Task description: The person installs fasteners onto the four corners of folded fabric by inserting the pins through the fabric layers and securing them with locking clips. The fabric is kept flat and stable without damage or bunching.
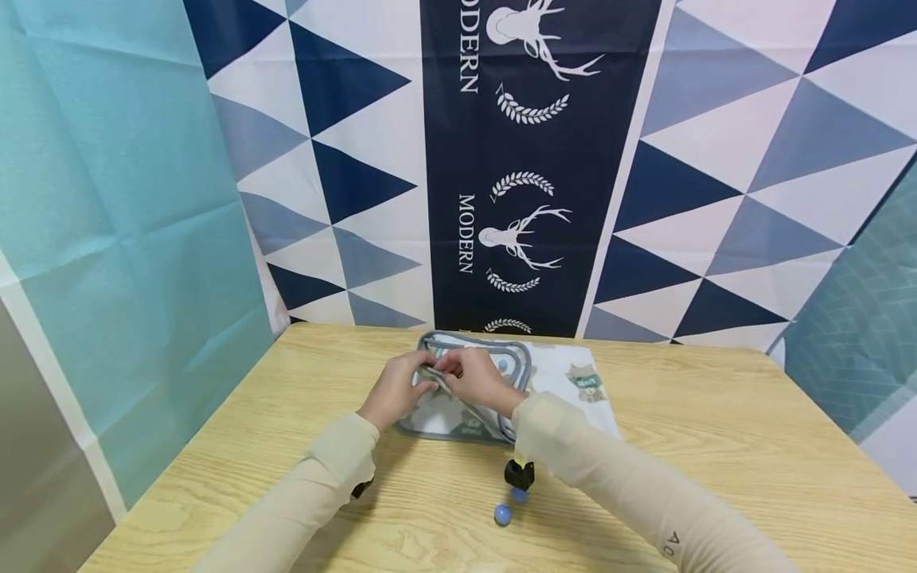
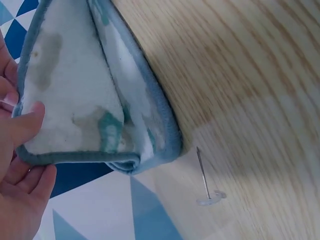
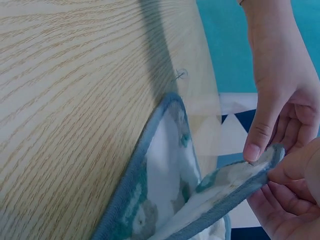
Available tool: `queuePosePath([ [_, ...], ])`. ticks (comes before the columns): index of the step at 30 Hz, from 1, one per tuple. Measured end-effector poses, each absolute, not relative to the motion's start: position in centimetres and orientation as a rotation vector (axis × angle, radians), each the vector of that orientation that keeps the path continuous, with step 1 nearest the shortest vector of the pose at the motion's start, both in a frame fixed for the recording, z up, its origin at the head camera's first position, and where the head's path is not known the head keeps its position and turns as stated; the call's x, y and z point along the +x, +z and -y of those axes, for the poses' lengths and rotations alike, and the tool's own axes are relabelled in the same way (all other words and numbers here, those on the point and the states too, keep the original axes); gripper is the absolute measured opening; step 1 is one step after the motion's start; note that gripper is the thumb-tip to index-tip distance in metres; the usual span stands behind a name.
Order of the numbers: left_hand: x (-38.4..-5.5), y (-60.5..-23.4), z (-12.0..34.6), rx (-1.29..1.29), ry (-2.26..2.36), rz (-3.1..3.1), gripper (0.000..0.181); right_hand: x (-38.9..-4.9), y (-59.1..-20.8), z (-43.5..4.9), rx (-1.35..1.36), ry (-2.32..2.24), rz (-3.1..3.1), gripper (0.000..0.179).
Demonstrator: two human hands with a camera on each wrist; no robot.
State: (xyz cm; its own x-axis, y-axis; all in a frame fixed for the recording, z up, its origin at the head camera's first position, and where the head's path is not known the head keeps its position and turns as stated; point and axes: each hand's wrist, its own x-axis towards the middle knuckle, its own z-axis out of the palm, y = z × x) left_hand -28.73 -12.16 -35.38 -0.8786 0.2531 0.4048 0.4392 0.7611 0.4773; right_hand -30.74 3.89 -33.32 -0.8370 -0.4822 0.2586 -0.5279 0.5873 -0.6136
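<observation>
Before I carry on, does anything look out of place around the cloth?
Yes: a pin with a clear head is on the table, beside the cloth. It looks odd there, bare and possibly sharp; I can't tell whether it's loose.

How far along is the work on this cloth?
Done: the cloth looks partly folded, with layered grey borders showing in the head view. In hand: the left grip and right grip pinch its edge, raised off the table. Remaining: probably laying that raised flap down, since it isn't flat yet.
</observation>
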Motion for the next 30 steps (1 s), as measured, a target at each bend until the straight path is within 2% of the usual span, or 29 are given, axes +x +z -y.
queuePosePath([
  [7, -28.9, -35.5, 12.3, -0.512, -0.822, 2.555, 0.015, -30.8, -33.4, -3.7, 0.892, 1.096, 2.737, 0.016],
  [13, -28.8, -35.8, 12.5, -0.525, -0.801, 2.515, 0.012, -30.4, -32.9, -4.5, 0.919, 1.059, 2.746, 0.017],
  [21, -28.6, -36.2, 12.9, -0.529, -0.789, 2.482, 0.013, -29.1, -32.4, -7.2, 1.017, 0.978, 2.784, 0.009],
  [25, -28.6, -36.4, 13.2, -0.541, -0.792, 2.465, 0.013, -27.7, -33.0, -8.6, 1.212, 0.929, 2.808, 0.005],
  [30, -28.3, -36.5, 13.4, -0.528, -0.797, 2.473, 0.013, -25.1, -33.8, -9.7, 1.585, 0.710, 2.862, 0.017],
])
